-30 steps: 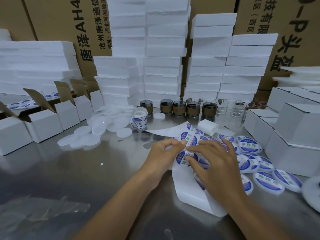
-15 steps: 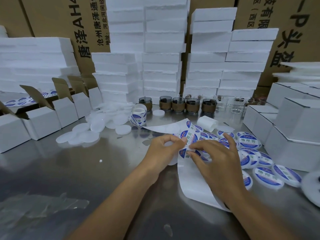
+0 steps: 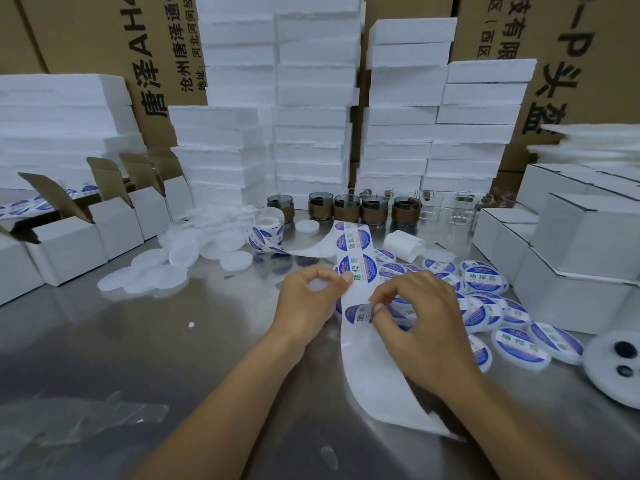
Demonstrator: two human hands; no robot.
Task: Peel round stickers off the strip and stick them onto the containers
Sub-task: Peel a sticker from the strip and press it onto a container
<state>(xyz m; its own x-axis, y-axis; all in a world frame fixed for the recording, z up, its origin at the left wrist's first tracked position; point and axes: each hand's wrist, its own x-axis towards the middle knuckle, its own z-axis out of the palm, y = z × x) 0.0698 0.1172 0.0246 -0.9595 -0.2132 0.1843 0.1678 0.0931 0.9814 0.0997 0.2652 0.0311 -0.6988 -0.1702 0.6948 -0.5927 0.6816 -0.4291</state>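
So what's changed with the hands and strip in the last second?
The strip has risen, so two stickers stand above the left hand. The right hand has slid lower and pinches the edge of the next sticker. The left hand still grips the strip; the labelled containers and roll haven't moved.

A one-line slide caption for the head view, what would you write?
Left hand holds the sticker strip while the right hand pinches a round sticker on it.

"助焊膏" on stickers (image 3: pixel 357 268); seemingly "唐泽AH4" on carton (image 3: pixel 86 36)
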